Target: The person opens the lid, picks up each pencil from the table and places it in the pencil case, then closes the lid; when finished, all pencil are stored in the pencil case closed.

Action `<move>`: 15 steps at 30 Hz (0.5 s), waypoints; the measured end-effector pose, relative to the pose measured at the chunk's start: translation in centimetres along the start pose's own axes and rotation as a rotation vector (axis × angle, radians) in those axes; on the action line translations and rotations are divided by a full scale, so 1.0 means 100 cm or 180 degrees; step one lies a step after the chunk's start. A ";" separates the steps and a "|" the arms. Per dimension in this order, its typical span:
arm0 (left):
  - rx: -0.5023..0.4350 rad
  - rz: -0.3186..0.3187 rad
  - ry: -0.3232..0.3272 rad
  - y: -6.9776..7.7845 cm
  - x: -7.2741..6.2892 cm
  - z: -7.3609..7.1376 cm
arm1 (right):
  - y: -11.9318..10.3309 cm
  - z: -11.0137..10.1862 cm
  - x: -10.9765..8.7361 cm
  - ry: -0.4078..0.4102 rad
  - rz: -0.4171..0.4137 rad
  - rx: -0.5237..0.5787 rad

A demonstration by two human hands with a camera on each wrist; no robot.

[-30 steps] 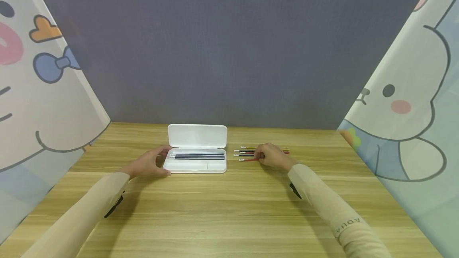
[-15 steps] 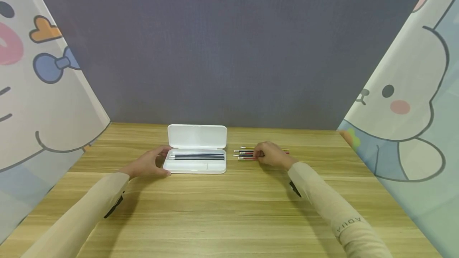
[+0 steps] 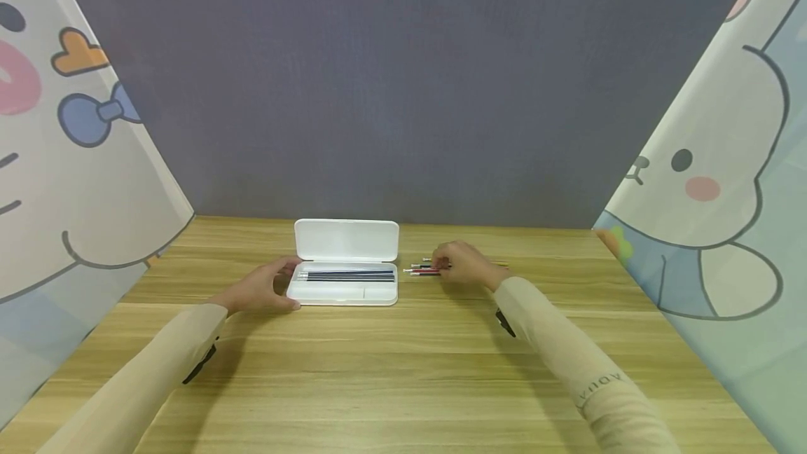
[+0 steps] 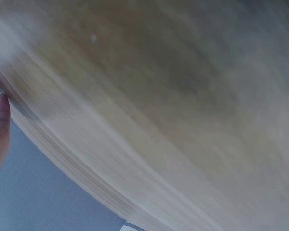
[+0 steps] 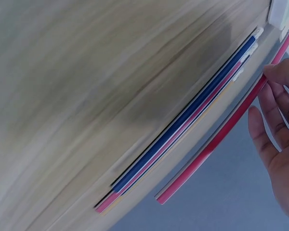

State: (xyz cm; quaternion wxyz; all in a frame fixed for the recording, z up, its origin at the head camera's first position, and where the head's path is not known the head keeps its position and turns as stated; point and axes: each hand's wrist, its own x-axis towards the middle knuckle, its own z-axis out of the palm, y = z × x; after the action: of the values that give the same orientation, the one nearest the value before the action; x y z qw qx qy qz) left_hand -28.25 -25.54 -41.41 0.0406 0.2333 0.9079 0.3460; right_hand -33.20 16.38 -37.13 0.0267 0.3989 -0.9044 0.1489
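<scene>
Thumb and fingers apart, the left hand [image 3: 260, 289] spans the left end of the white case [image 3: 328, 291], presumably to keep it from sliding. The case lies towards the back edge of the table [image 3: 353, 370], left of the middle, its lid [image 3: 347, 239] raised behind it so the inside is within reach. Dark pencils [image 3: 347, 275] lie side by side in its back compartment, pale ends to the left, likely for a neat fit. Farther right, loose pencils [image 5: 185, 113] lie close together on the table, pale ends likewise towards its left edge. Among them in the head view, the right hand [image 3: 463, 265] pinches a red pencil [image 5: 221, 135] nearer its pale end, apparently lifted clear, a grip that seems to leave most of its length free.
</scene>
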 end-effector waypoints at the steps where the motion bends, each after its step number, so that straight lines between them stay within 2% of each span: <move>1: -0.0012 0.0002 -0.0002 0.000 0.000 0.000 | -0.001 0.001 0.002 0.0007 -0.0036 0.0005; 15: -0.0037 0.0029 0.0014 0.006 -0.003 -0.001 | -0.033 0.016 0.042 0.0015 -0.0254 0.0124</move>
State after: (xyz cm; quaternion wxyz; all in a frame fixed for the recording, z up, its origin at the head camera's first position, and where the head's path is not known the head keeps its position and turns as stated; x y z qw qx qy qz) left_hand -27.78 -25.33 -40.94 0.0384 0.2365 0.9048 0.3520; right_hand -33.53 10.79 -37.14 0.0269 0.4348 -0.8847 0.1663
